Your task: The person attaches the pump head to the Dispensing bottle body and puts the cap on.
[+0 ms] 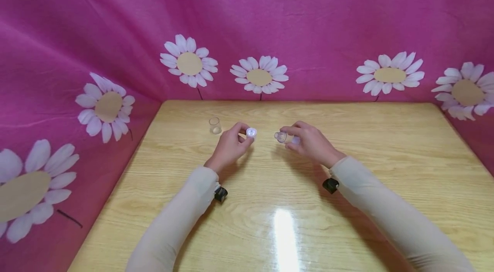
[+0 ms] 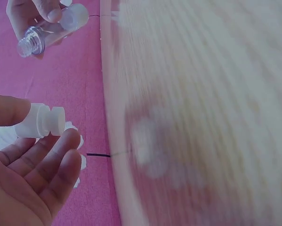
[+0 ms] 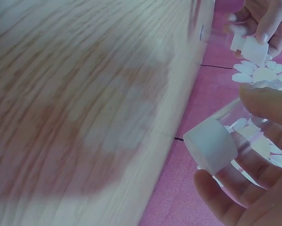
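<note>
- Left hand [image 1: 230, 145]: partly closed, white stepped pump head [image 1: 251, 133] pinched between thumb and fingers. Left wrist view has the thumb on top, fingers loosely bent underneath. Head view shows the piece's round face turned to the camera.
- Right hand [image 1: 311, 142]: curved round a clear bottle [image 2: 55, 32], thumb on one side, fingers on the other. Grip partly closed.
- Bottle: off the table, threaded neck [image 2: 25, 47] bare, white base [image 3: 211, 146] at the other end. In the head view it's at 3 o'clock from the pump head, neck pointing to about 9 o'clock. Gap between the two parts; near each other, not touching.
- Clear cylindrical cap [image 1: 215, 126]: stands on the table, at about 10 o'clock from the left hand, close by, not held. Can't tell which end is up.
- Table [image 1: 386, 143]: wood grain, glossy; white glare patch [image 1: 285, 237] at 6 o'clock from the hands.
- Backdrop: magenta cloth [image 1: 316, 19] from 9 through 12 to 3 o'clock, printed with white daisies [image 1: 259, 77].
- Arms: left sleeve [image 1: 177, 220] comes in from 7 o'clock, right sleeve [image 1: 390, 212] from 5. Both pale beige, small black device [image 1: 221, 194] at each wrist.
- Both wrist views: tabletop blurred.
</note>
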`<state>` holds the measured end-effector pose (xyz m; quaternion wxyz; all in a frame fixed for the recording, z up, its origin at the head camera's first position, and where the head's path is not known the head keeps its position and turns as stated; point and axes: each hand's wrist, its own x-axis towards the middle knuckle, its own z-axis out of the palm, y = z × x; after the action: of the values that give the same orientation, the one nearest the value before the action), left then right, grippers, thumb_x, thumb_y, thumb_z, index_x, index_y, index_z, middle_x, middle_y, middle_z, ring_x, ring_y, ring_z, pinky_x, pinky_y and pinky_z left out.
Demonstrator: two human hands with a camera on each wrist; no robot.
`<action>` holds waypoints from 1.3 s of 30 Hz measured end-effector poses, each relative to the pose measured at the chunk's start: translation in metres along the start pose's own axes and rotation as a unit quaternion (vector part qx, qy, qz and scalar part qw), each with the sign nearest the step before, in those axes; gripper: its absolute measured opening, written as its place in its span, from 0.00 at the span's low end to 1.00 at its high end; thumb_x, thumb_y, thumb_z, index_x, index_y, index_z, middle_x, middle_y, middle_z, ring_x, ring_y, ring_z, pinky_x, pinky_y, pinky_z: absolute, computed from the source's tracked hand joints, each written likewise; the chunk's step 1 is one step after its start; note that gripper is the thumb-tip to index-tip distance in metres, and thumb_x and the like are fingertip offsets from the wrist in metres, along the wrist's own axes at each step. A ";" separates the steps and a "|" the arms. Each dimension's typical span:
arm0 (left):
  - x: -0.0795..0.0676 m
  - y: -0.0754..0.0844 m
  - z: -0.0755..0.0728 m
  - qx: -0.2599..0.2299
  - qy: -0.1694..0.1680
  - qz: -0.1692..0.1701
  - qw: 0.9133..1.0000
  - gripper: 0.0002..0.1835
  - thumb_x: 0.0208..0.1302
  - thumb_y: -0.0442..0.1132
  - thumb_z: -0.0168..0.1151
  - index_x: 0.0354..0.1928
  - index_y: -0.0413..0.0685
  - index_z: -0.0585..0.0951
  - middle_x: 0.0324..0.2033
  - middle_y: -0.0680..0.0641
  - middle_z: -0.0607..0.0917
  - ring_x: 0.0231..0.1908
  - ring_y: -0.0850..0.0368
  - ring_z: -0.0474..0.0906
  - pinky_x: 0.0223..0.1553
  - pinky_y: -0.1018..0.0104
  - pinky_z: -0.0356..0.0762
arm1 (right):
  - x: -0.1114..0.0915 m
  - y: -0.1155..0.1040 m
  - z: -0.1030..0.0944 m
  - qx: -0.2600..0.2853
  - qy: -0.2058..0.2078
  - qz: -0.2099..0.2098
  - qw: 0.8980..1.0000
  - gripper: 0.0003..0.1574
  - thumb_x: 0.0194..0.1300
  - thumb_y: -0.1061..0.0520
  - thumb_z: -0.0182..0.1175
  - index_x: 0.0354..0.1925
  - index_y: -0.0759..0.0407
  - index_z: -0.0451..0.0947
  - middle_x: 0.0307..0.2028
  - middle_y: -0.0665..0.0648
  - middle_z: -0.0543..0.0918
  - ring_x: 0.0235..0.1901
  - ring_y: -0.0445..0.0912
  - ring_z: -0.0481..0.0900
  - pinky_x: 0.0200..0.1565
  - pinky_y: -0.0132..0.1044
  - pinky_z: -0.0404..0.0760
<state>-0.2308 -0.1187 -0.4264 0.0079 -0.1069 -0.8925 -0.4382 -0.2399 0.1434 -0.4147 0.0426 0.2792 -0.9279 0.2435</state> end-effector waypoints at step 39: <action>-0.015 -0.005 0.008 0.004 0.064 0.039 0.997 0.18 0.64 0.37 0.66 0.56 0.47 0.81 0.45 0.44 0.83 0.43 0.52 0.78 0.44 0.65 0.76 | 0.003 -0.004 0.007 -0.007 0.018 -0.012 1.000 0.27 0.61 0.55 0.70 0.59 0.53 0.80 0.46 0.61 0.84 0.43 0.55 0.81 0.47 0.51 0.81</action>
<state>-0.2168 -0.1177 -0.4369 0.0825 -0.1138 -0.8872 -0.4394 -0.2395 0.1356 -0.4186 0.0642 0.2853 -0.9253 0.2416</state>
